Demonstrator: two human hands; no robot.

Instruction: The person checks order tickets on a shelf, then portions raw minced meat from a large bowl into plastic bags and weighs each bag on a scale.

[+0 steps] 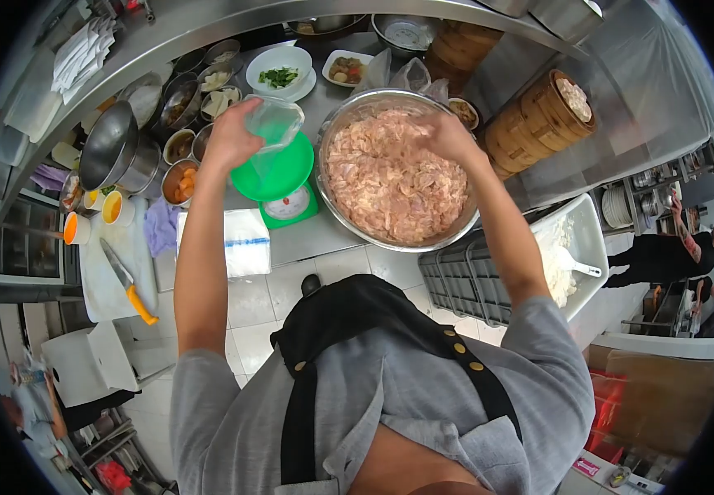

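My left hand is closed on a clear plastic bag, its mouth spread wide. The bag hangs over the green pan of a kitchen scale with a round dial. To the right, a large metal bowl holds a heap of raw sliced meat. My right hand is at the upper right of that heap, palm down. Its fingers are blurred against the meat, so their grip does not show.
White cloths lie beside the scale. A yellow-handled knife rests on a cutting board at left. Bamboo steamers stand at right, above a white tub with a scoop. A person in black is farther right.
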